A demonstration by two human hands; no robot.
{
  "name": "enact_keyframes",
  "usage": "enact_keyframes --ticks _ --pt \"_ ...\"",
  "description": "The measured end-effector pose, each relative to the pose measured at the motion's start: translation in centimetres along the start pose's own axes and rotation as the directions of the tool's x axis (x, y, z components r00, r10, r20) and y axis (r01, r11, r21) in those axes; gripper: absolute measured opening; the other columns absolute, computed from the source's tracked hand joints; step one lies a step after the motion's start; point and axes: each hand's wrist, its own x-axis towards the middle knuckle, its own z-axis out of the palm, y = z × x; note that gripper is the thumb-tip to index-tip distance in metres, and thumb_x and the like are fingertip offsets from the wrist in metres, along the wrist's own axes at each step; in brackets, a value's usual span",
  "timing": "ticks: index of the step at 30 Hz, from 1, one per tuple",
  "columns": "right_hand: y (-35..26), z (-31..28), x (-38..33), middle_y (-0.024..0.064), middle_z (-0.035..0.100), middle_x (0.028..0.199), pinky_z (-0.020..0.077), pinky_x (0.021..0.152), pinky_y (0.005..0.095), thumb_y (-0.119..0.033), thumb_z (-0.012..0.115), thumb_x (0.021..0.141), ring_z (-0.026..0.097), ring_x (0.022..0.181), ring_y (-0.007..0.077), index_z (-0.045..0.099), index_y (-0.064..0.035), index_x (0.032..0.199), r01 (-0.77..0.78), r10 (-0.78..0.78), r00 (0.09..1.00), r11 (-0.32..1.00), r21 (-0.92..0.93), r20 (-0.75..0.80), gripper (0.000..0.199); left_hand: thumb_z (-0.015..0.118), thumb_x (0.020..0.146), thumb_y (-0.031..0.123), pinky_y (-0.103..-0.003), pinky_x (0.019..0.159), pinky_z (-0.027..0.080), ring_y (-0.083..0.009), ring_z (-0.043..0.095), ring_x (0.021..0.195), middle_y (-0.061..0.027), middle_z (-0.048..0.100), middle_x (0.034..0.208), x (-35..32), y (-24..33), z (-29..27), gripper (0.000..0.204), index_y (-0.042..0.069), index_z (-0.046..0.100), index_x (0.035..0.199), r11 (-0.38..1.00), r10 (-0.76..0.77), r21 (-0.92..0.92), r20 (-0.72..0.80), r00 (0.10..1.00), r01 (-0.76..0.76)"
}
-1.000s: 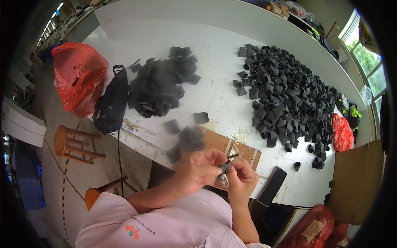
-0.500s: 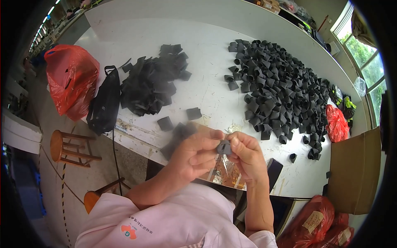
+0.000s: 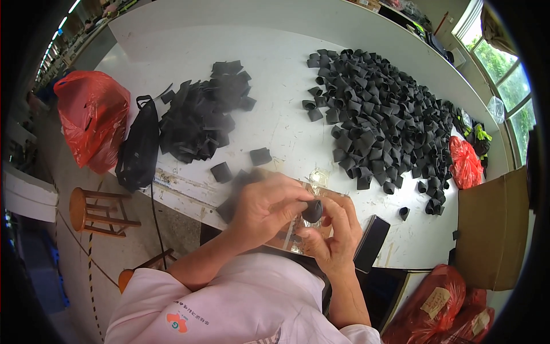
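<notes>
Left hand (image 3: 264,206) pinches a small black ring (image 3: 312,212) between thumb and fingers, held up over a brown board (image 3: 289,232) at the near edge of the white table (image 3: 275,63). Right hand (image 3: 338,232) sits close on the ring's other side, thumb and fingers parted around it; whether they touch it I cannot tell. Open end of the ring shows dark. Rings by the heap (image 3: 378,114) cover the table's right half, many with mouths showing, lying loose rather than in any container. Flatter black pieces make a second pile (image 3: 197,123) to the left; a few more lie between it and the left hand, some blurred. Containers: big red bag (image 3: 91,120) at the table's left end, bulging, contents not readable through the film; black bag (image 3: 139,149) just beside it, contents hidden. Small red bag (image 3: 465,163) at the right end, knotted-looking and full, near dark and yellow-green items (image 3: 480,137). Cardboard box (image 3: 487,229) stands at the right end, inside out of sight. Lower right, red sacks (image 3: 452,298), stuffed, paper labels on them, filling indistinct. Dark phone-like slab (image 3: 372,243) lies just right of the right hand.
</notes>
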Motion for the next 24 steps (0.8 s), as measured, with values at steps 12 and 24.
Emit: enact_keyframes --ticks 12,24 --pt "1.8 2.3 -0.7 0.0101 0.053 0.072 0.0390 0.050 0.0252 0.002 0.060 0.072 0.050 0.059 0.0197 0.057 0.0015 0.078 0.111 -0.112 0.990 0.994 -0.019 -0.090 0.006 0.059 0.077 -0.005 -0.021 0.064 0.042 -0.0137 0.053 0.075 -0.0071 0.057 0.091 -1.5 -0.9 1.0 0.008 0.000 0.056 0.082 0.999 -0.002 -0.052 -0.165 0.986 -0.007" --pt "-0.6 1.1 0.4 0.0096 0.056 0.074 0.0408 0.049 0.0283 0.001 0.067 0.067 0.052 0.059 0.0199 0.058 -0.0013 0.087 -0.029 0.027 0.999 0.997 0.078 0.025 0.022 0.058 0.082 0.012 -0.031 0.083 0.042 -0.0178 0.052 0.091 -0.0092 0.057 0.093 -1.0 -0.8 1.0 0.014 0.005 0.061 0.094 0.520 -0.307 -0.846 -0.058 0.950 0.116"
